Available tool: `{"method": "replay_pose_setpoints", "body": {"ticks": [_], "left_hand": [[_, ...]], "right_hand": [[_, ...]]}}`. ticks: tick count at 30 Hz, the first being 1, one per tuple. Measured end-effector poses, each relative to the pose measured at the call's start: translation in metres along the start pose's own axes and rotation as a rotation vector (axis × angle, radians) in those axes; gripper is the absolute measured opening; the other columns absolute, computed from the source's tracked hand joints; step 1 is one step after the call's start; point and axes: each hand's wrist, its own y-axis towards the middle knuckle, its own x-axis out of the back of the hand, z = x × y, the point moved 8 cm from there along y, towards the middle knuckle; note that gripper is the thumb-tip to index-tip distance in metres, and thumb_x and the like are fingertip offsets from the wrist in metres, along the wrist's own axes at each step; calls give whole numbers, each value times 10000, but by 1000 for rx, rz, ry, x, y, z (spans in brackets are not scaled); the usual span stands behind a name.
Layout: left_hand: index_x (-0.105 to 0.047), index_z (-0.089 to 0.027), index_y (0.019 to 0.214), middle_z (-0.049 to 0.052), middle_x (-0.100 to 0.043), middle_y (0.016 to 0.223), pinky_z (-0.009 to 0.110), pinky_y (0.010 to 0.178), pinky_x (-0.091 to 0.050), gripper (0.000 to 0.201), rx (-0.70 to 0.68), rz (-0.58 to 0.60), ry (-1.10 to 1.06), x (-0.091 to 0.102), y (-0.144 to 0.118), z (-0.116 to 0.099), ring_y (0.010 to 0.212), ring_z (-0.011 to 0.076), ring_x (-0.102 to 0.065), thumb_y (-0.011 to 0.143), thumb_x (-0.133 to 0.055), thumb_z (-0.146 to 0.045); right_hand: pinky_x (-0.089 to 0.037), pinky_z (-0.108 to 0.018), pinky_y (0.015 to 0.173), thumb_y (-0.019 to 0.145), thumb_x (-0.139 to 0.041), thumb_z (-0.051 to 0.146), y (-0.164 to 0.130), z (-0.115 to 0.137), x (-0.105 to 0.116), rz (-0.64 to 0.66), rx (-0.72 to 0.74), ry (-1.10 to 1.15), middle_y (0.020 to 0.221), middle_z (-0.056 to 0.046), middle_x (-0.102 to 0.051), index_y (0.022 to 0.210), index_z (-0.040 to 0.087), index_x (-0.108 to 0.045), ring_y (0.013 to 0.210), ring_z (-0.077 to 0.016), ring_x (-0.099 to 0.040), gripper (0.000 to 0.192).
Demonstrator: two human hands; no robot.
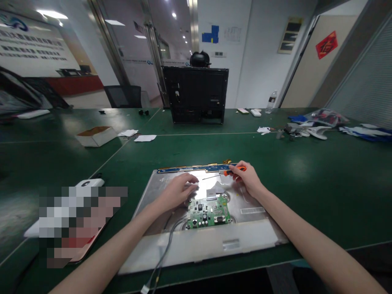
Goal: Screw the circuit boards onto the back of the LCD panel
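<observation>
A flat silver display panel lies back-up on the green table, directly before me. Fixed to its middle is a green circuit board with chips and connectors. Along the panel's far edge runs a narrow blue circuit strip. My right hand is closed round the orange-and-black handle of a screwdriver, whose thin shaft points left over the panel. Facing that tip, my left hand hovers or rests above the panel behind the board, thumb and fingers a little apart. Grey cables trail from the board's left side over the near edge.
A black monitor housing stands at the back. An open cardboard box and papers are at left. Nearer lie a white device and a blurred-out item. Bags and gloves and a bottle sit far right.
</observation>
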Motion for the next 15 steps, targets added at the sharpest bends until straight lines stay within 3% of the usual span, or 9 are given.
{"method": "replay_pose_setpoints", "body": {"ticks": [15], "left_hand": [[-696,-157,878,89,-695,902,356,845,-466,274,-33,30,-31,-12,15,11,866,230,-618,913,-460,-292]], "right_hand": [[-314,-196,350,583,-801,571,14,-10,-2,-62,26,-11,484,62,-570,663,224,-535,385,-90,-458,444]]}}
